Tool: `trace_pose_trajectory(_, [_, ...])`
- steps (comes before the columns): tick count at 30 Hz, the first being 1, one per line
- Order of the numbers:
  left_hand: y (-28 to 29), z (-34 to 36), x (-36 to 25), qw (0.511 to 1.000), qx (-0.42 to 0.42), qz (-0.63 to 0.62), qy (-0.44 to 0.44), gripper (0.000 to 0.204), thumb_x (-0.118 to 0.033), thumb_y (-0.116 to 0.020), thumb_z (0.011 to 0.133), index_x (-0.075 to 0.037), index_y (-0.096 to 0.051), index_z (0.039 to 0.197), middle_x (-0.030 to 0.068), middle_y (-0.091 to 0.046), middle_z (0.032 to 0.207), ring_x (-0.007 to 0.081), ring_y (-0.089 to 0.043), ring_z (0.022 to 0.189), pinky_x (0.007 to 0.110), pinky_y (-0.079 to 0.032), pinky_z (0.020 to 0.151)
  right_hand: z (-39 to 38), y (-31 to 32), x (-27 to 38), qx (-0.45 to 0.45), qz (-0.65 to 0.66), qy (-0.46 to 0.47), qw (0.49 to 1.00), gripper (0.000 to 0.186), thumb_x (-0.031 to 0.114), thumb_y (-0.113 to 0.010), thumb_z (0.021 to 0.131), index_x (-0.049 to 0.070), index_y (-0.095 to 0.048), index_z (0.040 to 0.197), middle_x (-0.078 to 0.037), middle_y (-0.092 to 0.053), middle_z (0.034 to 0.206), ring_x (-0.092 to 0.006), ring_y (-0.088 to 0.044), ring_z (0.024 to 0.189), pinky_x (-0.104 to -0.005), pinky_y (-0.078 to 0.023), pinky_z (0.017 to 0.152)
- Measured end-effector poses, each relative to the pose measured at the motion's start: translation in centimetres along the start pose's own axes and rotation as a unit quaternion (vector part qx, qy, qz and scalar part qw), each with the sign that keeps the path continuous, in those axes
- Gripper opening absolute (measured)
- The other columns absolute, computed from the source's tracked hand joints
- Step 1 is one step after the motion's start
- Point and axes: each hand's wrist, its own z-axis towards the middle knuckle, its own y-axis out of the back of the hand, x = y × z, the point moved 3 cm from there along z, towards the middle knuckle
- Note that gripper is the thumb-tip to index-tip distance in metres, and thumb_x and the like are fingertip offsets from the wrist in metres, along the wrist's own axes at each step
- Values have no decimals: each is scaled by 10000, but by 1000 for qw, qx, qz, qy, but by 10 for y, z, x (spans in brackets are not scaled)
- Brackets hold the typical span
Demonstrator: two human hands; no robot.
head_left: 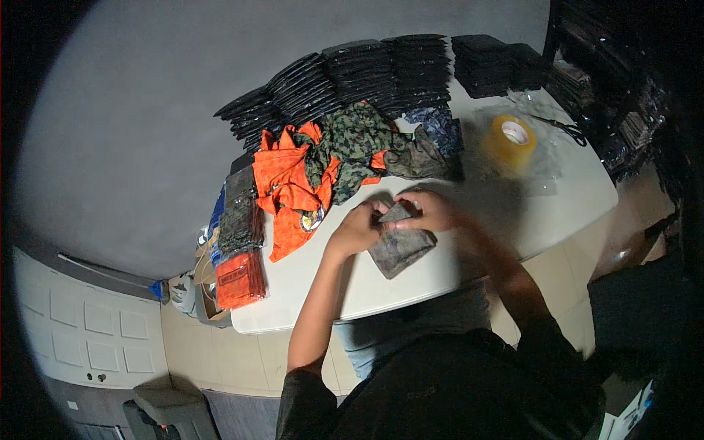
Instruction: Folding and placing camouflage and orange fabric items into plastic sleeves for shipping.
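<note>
In the head view, both hands meet over a small folded piece of dark camouflage cloth [400, 246] that lies on the white table [469, 264], close to the near edge and in front of the person's body. The left hand [357, 229] presses down on the cloth's upper left corner, fingers curled together on the fabric, apparently to keep the fold from springing open. The right hand [427, 209] pinches the top edge between thumb and fingers, closed on the cloth, as if drawing a flap over and flattening it. The piece sits slightly turned, one corner pointing toward the person.

Just beyond the hands lies a loose heap of orange garments [287, 192] tangled with green camouflage fabric [357, 143], within easy reach. Behind the heap, rows of dark flat packets [352, 77] stand stacked along the far edge of the table, out of the working area. At the left edge, bagged items [240, 253] are piled partly over the side. A roll of yellowish tape [510, 139] and a pair of scissors [559, 126] rest to the right, well apart from the hands.
</note>
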Motion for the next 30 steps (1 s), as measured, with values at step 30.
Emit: trace_pose_trajectory(30, [-21,-118,-13,960,-256,92,-73,227,-150,-807,840,-36,-773,1033,126,-667,994,329,-609,960,443,-504,862,-12,-39,96,-24,8,36,999,297,260,-692,969,8,-648,1121,-189,-677,1051,-411,-667,944,-481,-540,850])
